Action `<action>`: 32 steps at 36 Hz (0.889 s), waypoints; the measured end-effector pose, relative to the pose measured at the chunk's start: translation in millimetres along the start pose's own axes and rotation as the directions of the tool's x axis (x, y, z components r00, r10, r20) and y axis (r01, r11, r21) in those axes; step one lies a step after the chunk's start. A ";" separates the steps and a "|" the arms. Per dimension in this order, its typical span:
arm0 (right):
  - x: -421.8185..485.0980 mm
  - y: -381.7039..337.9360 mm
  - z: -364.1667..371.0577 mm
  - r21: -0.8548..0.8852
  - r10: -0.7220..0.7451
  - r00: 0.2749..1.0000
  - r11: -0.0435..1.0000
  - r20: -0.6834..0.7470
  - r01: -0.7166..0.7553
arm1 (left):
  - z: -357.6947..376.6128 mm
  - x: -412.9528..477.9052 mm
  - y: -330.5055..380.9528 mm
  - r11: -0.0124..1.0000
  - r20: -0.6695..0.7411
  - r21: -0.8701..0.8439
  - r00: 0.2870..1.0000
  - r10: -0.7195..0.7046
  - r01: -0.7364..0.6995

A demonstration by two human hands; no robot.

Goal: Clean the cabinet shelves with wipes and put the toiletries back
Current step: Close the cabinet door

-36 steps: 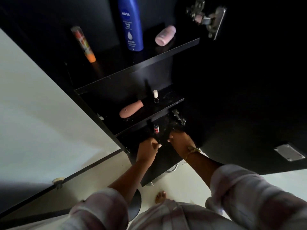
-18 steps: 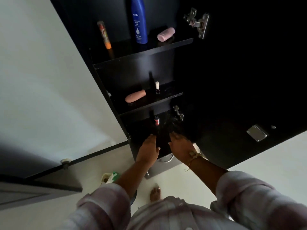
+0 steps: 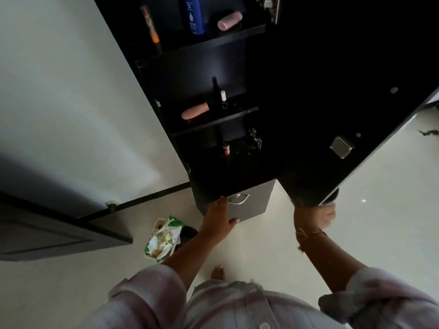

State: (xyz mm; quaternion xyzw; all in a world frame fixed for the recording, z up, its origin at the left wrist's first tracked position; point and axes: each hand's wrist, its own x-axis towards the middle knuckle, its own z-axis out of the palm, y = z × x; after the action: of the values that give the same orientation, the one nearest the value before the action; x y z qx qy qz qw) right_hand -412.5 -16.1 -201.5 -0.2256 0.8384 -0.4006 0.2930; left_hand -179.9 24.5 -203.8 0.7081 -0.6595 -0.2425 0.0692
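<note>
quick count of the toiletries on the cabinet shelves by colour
blue: 1, lotion bottle
pink: 2, lying container and lying tube
orange: 1, slim tube
white cap: 1, nail polish bottle
red: 1, small bottle
total: 6; dark shapes behind the small ones are too dim to count

Top shelf [image 3: 237, 35] up high, blue lotion bottle [image 3: 194, 17] upright, pink tube [image 3: 230, 20] lying beside it, orange-tipped tube [image 3: 150, 24] leaning at the left, middle shelf [image 3: 213, 121] carrying a peach tube [image 3: 195, 110] on its side and a white-capped bottle [image 3: 223, 98], bottom shelf [image 3: 237, 172] with one small red-labelled bottle [image 3: 226, 148], wipes pack [image 3: 164, 236] on the pale floor [image 3: 261, 245].
</note>
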 end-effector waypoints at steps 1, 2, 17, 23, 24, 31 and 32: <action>5.5 -3.8 -5.2 0.015 -0.036 0.999 0.999 0.035 0.035 | 0.0 -2.0 2.7 1.000 -0.001 -0.015 1.000 0.004 -0.004; 10.9 -9.0 -10.4 0.031 -0.084 0.995 0.996 0.059 0.082 | -0.1 -3.3 5.7 0.999 -0.002 -0.036 1.000 0.009 -0.009; -0.6 4.1 -44.8 -0.177 -0.468 0.823 0.824 0.321 0.538 | 12.6 -14.2 66.3 0.888 0.054 -0.460 0.998 0.014 0.012; -27.7 2.9 -29.4 -0.165 -0.549 0.626 0.665 0.553 0.729 | 14.6 -20.1 79.3 0.862 0.067 -0.506 0.998 0.018 0.018; -32.3 0.2 -24.5 -0.177 -0.536 0.598 0.638 0.596 0.749 | 13.2 -20.4 79.5 0.859 0.060 -0.512 0.998 0.012 0.020; -71.2 -24.3 18.9 -0.144 -0.491 0.443 0.532 0.750 0.834 | -9.1 -17.8 62.0 0.889 -0.134 -0.441 0.970 -0.204 0.126; -76.2 -27.5 25.8 -0.112 -0.490 0.420 0.540 0.764 0.834 | -14.6 -16.3 57.0 0.884 -0.158 -0.440 0.955 -0.250 0.158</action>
State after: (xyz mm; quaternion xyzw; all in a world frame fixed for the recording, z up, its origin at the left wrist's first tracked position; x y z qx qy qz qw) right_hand -335.8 0.8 -168.8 -0.7380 0.5796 -0.1574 0.3075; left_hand -225.1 30.2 -163.2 0.7636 -0.5016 -0.3093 0.2642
